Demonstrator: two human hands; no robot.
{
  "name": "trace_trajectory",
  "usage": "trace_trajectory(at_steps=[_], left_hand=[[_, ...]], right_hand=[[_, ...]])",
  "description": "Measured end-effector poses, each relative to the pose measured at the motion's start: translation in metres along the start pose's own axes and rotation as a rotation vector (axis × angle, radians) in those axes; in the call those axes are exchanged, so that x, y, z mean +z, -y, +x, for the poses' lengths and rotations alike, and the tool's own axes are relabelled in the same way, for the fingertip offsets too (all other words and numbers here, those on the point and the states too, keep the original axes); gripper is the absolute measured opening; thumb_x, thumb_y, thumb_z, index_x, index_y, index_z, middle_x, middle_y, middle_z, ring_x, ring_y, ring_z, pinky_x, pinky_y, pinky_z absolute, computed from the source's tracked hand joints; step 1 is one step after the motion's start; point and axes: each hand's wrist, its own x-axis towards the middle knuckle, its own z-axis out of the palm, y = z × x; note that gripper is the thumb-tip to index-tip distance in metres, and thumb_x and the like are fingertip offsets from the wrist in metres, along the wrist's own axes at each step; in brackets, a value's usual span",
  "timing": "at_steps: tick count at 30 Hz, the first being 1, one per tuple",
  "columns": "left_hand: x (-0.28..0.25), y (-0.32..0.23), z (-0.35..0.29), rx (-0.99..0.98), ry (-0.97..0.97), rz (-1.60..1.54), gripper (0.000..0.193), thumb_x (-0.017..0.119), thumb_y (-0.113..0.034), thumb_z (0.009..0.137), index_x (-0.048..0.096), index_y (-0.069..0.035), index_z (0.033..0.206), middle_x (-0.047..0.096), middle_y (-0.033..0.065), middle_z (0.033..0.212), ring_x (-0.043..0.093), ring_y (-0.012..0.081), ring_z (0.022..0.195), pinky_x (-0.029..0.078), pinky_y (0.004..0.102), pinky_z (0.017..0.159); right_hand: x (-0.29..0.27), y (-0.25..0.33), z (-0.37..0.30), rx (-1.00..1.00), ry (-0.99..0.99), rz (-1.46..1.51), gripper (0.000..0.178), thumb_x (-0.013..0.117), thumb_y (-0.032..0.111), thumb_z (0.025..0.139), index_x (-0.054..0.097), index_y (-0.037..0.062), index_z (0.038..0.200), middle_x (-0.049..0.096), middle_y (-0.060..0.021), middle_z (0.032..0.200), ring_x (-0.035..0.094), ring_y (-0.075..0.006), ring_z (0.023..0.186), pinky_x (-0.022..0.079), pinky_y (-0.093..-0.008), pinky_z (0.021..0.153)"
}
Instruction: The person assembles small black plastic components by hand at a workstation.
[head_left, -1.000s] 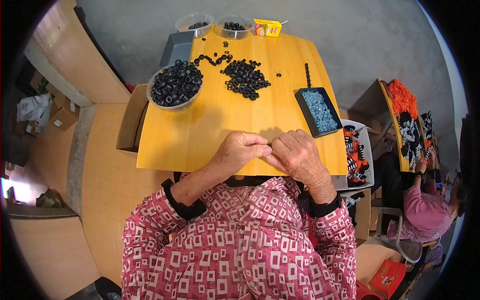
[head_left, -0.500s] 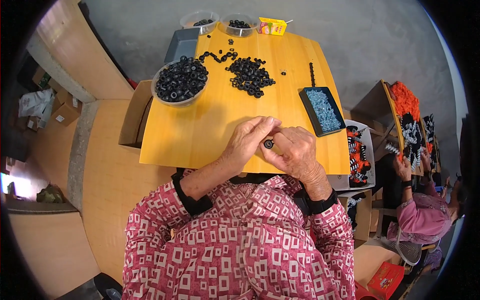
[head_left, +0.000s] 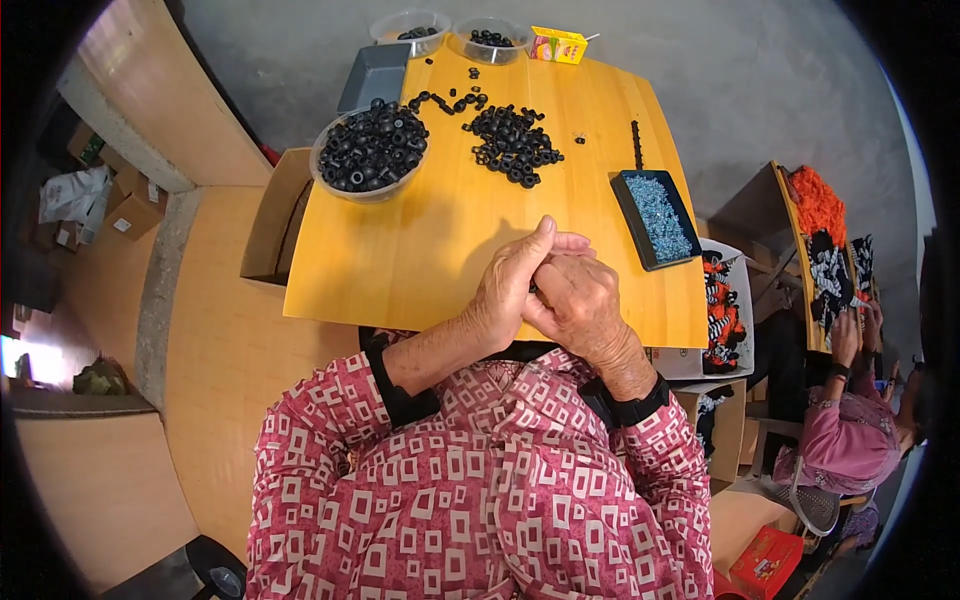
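Observation:
My two hands meet above the near part of the yellow table (head_left: 400,275). My right hand (head_left: 585,305) is curled closed round a small black round part (head_left: 533,287), of which only a sliver shows between the hands. My left hand (head_left: 508,282) wraps against it from the left, thumb up, its fingers passing behind the right fist; what its fingertips grip is hidden. Beyond my hands lies a loose pile of similar black parts (head_left: 515,145). A clear bowl (head_left: 365,193) heaped with larger black rounded parts stands to the left.
A black tray (head_left: 668,264) of small bluish clear pieces sits at the table's right. At the back are a grey tray (head_left: 375,78), two clear tubs (head_left: 490,55) and a yellow drink carton (head_left: 558,46). A white box (head_left: 740,330) abuts the right edge; a co-worker (head_left: 850,440) sits beyond.
My left hand has closed in round my right fist, and the black part, plainly seen before, is now mostly covered. The view has shifted slightly. The co-worker's hands have moved at the shelf.

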Motion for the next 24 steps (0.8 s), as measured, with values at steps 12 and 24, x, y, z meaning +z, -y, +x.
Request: trace_trajectory(at_steps=[12, 24], left_hand=[[-0.007, -0.015, -0.006, -0.04, -0.029, 0.016, 0.053, 0.039, -0.043, 0.104, 0.053, 0.003, 0.128, 0.064, 0.0167, 0.116, 0.059, 0.0218, 0.112, 0.043, 0.0358, 0.101], [-0.011, -0.008, -0.007, 0.036, -0.026, 0.28, 0.029, 0.056, -0.02, 0.099, 0.062, 0.001, 0.117, 0.067, 0.0076, 0.108, 0.061, 0.0119, 0.102, 0.046, 0.0277, 0.092]], right_hand=[[-0.03, -0.009, -0.001, 0.062, -0.154, -0.101, 0.025, 0.077, 0.013, 0.073, 0.054, 0.0062, 0.066, 0.052, -0.0072, 0.059, 0.056, -0.0246, 0.053, 0.046, -0.0351, 0.05], [-0.027, -0.018, -0.011, 0.061, -0.13, -0.171, 0.027, 0.077, 0.017, 0.074, 0.052, 0.0079, 0.069, 0.049, -0.0063, 0.06, 0.055, -0.0244, 0.053, 0.043, -0.0356, 0.05]])
